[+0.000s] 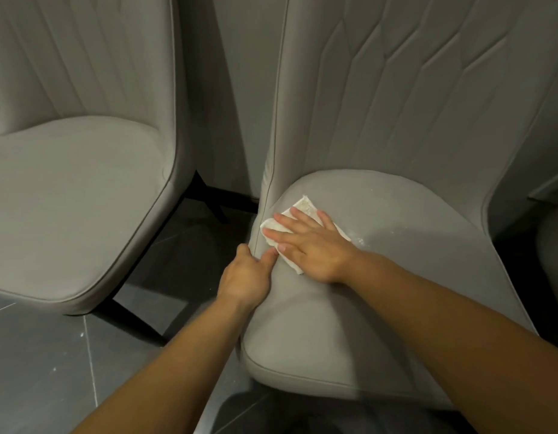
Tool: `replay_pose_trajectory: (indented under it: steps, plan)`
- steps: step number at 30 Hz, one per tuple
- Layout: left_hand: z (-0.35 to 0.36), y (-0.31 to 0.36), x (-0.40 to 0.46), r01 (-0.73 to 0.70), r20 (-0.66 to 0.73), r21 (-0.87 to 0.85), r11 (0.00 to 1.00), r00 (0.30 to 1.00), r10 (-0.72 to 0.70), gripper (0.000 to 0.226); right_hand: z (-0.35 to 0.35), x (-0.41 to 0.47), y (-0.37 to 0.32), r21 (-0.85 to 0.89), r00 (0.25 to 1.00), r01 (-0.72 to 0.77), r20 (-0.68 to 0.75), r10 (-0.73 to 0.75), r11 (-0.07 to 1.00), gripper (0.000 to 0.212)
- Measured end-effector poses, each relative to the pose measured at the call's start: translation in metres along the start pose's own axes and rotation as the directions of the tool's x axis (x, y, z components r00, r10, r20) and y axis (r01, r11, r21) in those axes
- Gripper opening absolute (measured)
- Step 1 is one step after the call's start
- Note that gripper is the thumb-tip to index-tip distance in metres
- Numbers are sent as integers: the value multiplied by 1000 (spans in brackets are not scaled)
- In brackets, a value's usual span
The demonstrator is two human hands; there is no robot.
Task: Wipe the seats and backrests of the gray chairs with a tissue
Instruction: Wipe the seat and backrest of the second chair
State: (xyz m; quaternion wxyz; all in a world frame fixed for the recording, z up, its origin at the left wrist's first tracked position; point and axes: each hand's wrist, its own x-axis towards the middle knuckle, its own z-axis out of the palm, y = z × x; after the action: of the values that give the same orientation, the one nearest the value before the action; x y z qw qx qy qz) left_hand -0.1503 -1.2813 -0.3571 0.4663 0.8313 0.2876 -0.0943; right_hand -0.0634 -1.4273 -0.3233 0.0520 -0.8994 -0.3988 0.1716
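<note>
Two gray upholstered chairs stand side by side. On the seat of the right chair (381, 277) lies a folded white tissue (304, 204), near the seat's left rear corner. My right hand (312, 242) presses flat on the tissue with its fingers spread. My left hand (245, 275) grips the left edge of that seat, fingers curled round the rim and thumb on top. White dusty specks show on the seat just right of the tissue. The quilted backrest (412, 89) rises behind. The left chair (71, 208) is untouched.
Dark gray floor tiles (46, 364) lie below, with black chair legs (137, 321) under the left chair. A narrow gap separates the two chairs. Part of another gray seat (553, 258) shows at the right edge.
</note>
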Motion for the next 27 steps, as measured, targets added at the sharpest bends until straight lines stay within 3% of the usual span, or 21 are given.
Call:
replay_pose_trajectory:
  steps: [13, 17, 21, 24, 27]
  plan:
    - [1, 0, 5, 16, -18, 46, 999, 1000, -15, 60, 8, 7, 7, -152, 998, -13, -57, 4, 988, 51]
    - [3, 5, 3, 33, -76, 90, 995, 997, -26, 58, 6, -7, 39, -71, 978, -179, -122, 169, 981, 53]
    - [3, 18, 4, 80, -92, 250, 965, 994, -59, 65, -7, -26, 107, -10, 896, -433, -111, 429, 902, 52]
    - [4, 36, 11, 147, -121, 254, 956, 986, -119, 66, -5, -23, 118, 26, 877, -466, -121, 466, 884, 52]
    - [15, 47, 2, -2, -284, 321, 947, 954, 98, 62, -3, -21, 113, 66, 865, -477, -142, 482, 876, 54]
